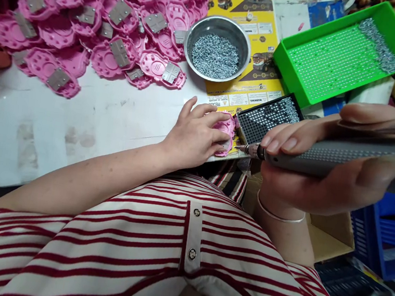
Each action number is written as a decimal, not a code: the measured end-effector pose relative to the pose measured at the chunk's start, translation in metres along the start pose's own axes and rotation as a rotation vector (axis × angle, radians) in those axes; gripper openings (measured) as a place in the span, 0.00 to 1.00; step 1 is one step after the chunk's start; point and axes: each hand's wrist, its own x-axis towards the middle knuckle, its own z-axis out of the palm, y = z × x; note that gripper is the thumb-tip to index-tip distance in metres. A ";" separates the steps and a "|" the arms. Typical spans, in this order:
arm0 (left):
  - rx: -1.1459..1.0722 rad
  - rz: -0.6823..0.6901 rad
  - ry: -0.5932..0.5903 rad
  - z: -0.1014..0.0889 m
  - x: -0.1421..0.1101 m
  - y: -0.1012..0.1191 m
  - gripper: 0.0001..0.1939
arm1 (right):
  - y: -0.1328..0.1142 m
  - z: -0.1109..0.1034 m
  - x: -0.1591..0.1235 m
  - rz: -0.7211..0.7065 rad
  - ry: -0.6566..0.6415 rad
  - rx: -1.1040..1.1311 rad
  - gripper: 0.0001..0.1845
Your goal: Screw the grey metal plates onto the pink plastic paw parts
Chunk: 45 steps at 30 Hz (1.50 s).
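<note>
My left hand (199,131) lies over a pink plastic shell (226,126) near the table's front edge. Its fingers curl across the shell and hold it against the table, hiding much of it. In my right hand (302,181) is a grey electric screwdriver (313,153), gripped along its body. The bit points left and ends close to the shell's right side; whether it touches cannot be made out. Just beyond the bit sits a black perforated tray (264,120) with small screws gathered at its far right end.
A metal bowl (218,29) of screws stands on a yellow printed sheet (254,73). Pink shells with metal plates (117,52) pile up at the back left. At the right is a green perforated tray (315,86) with screws. A blue crate (371,239) sits lower right.
</note>
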 end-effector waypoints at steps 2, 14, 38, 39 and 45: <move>-0.021 -0.025 -0.011 0.000 0.001 0.000 0.08 | 0.004 0.002 0.001 -0.143 -0.041 0.101 0.11; 0.063 -0.038 0.055 0.005 -0.002 -0.002 0.10 | 0.033 0.004 0.000 -0.297 -0.013 0.092 0.13; -0.012 -0.088 -0.024 -0.002 0.002 0.000 0.09 | 0.041 0.007 -0.002 -0.289 0.033 -0.055 0.16; -0.010 -0.086 -0.022 -0.002 0.002 0.000 0.09 | 0.041 0.006 -0.003 -0.289 0.028 -0.040 0.15; -0.003 -0.090 -0.027 -0.001 0.001 0.000 0.09 | 0.039 0.002 -0.005 -0.221 -0.010 -0.083 0.17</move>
